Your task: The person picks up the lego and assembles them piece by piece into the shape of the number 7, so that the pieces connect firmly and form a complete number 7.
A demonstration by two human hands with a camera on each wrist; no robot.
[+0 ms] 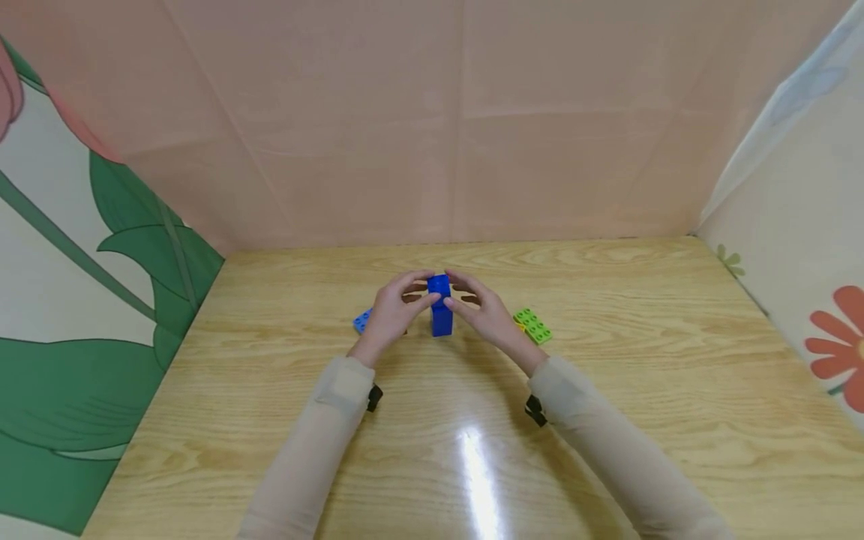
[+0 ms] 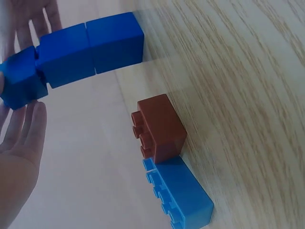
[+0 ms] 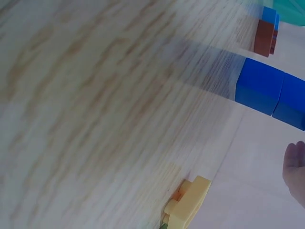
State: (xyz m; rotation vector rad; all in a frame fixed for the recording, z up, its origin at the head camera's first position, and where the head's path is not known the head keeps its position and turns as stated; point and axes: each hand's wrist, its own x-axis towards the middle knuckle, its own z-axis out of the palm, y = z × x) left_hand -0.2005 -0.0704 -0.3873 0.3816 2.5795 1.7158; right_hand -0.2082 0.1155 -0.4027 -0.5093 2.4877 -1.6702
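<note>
A stack of dark blue toy bricks stands upright on the table in front of me. Its lower bricks [image 1: 442, 322] sit flush, while the top brick [image 2: 21, 78] sits slightly askew with a thin gap beneath it in the left wrist view. My left hand [image 1: 391, 307] holds the top brick from the left, thumb at the near side and fingers behind. From the right, my right hand [image 1: 493, 319] holds it likewise. In the right wrist view only the lower blue bricks [image 3: 259, 86] and a bit of hand show; the top brick is out of frame.
Left of the stack, a brown brick [image 2: 164, 129] lies beside a light blue brick [image 2: 183, 191]. Right of it are a green brick [image 1: 533, 326] and a yellow piece [image 3: 193, 202], partly hidden by my right hand. A pink cloth backdrop [image 1: 452, 150] rises behind the wooden table [image 1: 607, 300].
</note>
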